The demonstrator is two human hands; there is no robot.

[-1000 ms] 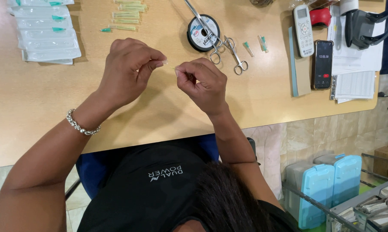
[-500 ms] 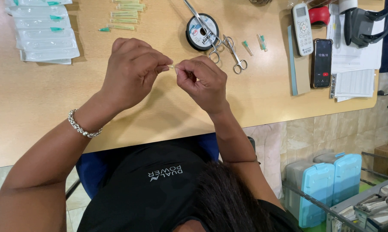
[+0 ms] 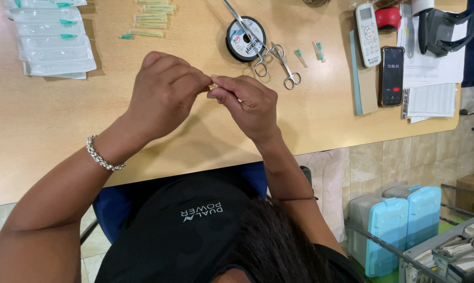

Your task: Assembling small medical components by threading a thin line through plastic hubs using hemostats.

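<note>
My left hand [image 3: 163, 94], with a silver bracelet on its wrist, and my right hand [image 3: 247, 105] meet fingertip to fingertip above the wooden table [image 3: 64, 120]. Together they pinch a tiny pale thin piece [image 3: 212, 86], which the fingers mostly hide. Just beyond the hands lie a round spool of thin line [image 3: 246, 38] and two pairs of metal scissor-handled forceps [image 3: 287, 65]. Small green-capped needles [image 3: 153, 21] lie further back.
Sealed clear packets with green-tipped parts [image 3: 53, 39] are stacked at the back left. A white remote [image 3: 367, 34], a dark phone [image 3: 391, 76], papers [image 3: 431, 99] and a black hole punch [image 3: 441, 26] sit at the right. Blue plastic cases [image 3: 405, 225] stand on the floor.
The two hands have closed the gap between them; their fingertips now touch around the small piece, where a second ago they were a little apart.
</note>
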